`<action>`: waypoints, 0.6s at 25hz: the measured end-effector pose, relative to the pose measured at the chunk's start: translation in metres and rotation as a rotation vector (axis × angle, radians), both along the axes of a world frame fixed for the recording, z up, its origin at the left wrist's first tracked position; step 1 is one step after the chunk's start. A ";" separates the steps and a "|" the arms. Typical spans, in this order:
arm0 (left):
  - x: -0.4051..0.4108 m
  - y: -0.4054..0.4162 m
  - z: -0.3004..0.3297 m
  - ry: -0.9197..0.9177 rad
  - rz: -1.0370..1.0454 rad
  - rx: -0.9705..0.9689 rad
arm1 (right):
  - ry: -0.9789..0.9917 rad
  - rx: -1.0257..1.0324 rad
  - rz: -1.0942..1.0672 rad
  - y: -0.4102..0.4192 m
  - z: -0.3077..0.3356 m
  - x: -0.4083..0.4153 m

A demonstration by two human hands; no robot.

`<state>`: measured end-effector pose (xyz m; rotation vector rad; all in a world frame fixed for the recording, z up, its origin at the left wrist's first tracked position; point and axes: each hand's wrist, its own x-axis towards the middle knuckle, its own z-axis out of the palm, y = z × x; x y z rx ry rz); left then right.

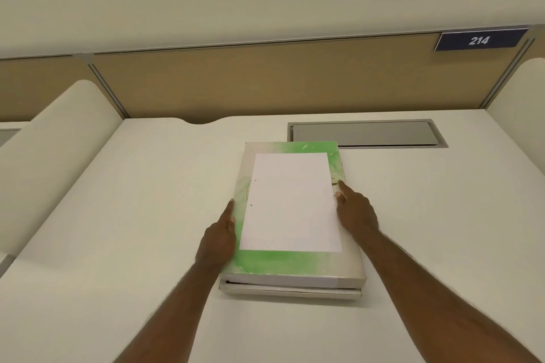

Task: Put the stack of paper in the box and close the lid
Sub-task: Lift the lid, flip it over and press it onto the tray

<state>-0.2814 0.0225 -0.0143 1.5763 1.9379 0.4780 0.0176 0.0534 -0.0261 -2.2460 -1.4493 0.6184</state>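
Observation:
A flat cardboard box [290, 264] with a green and white lid lies on the desk in front of me, lid down. White punched paper [290, 203] rests on top of the lid. My left hand [219, 234] presses flat against the box's left side, fingers together. My right hand [354, 209] lies at the box's right edge, index finger stretched out along the paper's right border. I cannot tell whether the right hand grips the paper or only touches it.
The white desk [118, 244] spreads wide to both sides of the box. A grey cable hatch [365, 133] is set in the desk behind the box. A tan partition [265, 82] with a blue "214" sign [479, 40] closes the back.

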 end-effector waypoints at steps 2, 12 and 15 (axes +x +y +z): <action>0.001 -0.007 -0.001 0.045 -0.010 -0.009 | -0.047 -0.002 0.006 -0.009 -0.002 -0.003; 0.004 -0.017 -0.006 0.210 -0.066 -0.060 | -0.163 -0.033 0.058 -0.024 -0.002 -0.009; 0.007 -0.017 -0.005 0.264 -0.069 -0.086 | -0.167 -0.049 0.069 -0.029 -0.002 -0.008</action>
